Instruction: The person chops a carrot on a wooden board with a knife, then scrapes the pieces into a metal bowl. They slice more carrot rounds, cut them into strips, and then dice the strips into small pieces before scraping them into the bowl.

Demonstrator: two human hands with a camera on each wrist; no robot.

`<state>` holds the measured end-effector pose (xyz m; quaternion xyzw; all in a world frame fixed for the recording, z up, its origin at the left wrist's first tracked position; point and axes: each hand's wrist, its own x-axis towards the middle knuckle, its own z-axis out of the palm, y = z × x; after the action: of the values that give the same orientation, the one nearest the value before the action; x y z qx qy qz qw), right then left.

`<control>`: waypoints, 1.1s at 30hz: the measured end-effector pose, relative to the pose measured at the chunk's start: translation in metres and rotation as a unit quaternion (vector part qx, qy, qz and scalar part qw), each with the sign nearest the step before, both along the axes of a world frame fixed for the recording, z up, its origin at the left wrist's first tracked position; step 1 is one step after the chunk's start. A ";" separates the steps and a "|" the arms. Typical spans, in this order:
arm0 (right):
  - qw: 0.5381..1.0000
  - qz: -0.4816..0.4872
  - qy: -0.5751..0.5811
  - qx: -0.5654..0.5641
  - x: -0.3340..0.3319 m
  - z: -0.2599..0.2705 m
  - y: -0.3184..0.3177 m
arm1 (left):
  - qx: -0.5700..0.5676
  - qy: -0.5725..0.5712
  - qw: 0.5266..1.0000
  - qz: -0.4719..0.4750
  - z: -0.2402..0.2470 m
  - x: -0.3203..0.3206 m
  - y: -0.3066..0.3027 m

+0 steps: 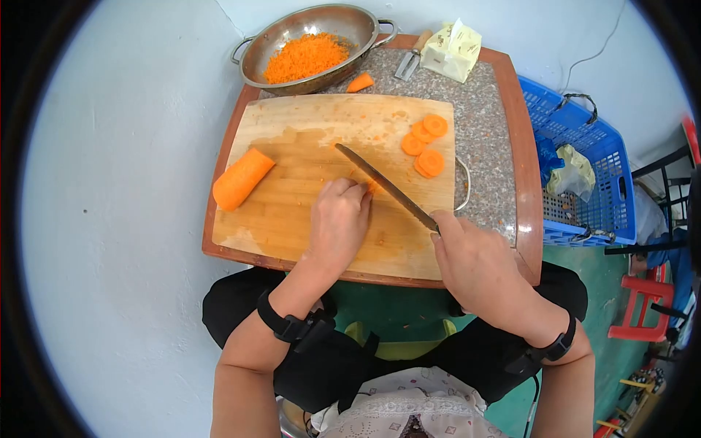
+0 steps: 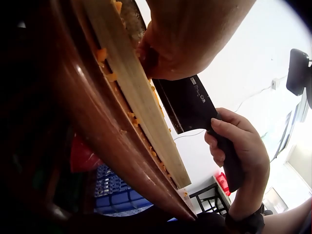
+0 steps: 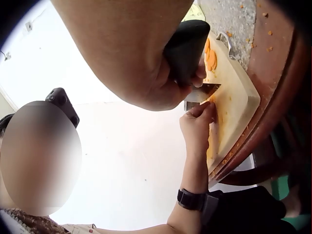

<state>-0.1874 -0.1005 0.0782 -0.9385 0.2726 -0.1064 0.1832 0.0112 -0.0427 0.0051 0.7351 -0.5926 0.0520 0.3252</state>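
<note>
In the head view my right hand [image 1: 478, 270] grips the black handle of a kitchen cleaver [image 1: 391, 191]. Its dark blade slants across the wooden cutting board [image 1: 292, 241]. Beside the blade, my left hand [image 1: 339, 223] holds a piece of carrot [image 1: 372, 187] down on the board with curled fingers, which hide most of it. The left wrist view shows the cleaver's broad black blade [image 2: 187, 100] right by the left fingers. A thick length of carrot [image 1: 242, 179] lies at the board's left side. Several round carrot slices [image 1: 429, 162] lie at its upper right.
Behind the board stands a metal colander [image 1: 255, 73] with finely chopped carrot; a carrot end [image 1: 360, 82] lies beside it. A peeler-like tool [image 1: 409, 64] and a tissue pack [image 1: 451, 52] sit at the back. A blue basket [image 1: 621, 197] stands right of the table.
</note>
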 end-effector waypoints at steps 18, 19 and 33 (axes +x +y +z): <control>0.997 0.019 0.064 -0.041 0.031 -0.021 -0.015 | -0.042 -0.069 0.997 -0.020 -0.005 -0.004 0.001; 0.998 0.016 0.044 -0.034 0.026 -0.021 -0.019 | -0.040 -0.065 0.997 -0.017 -0.006 -0.004 0.001; 0.989 0.040 0.123 -0.065 0.031 -0.006 0.000 | -0.051 -0.011 0.999 -0.004 -0.004 -0.003 -0.002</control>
<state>-0.1559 -0.1003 0.0721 -0.9647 0.2473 -0.0006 0.0909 0.0082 -0.0449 0.0014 0.7146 -0.5957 0.0892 0.3557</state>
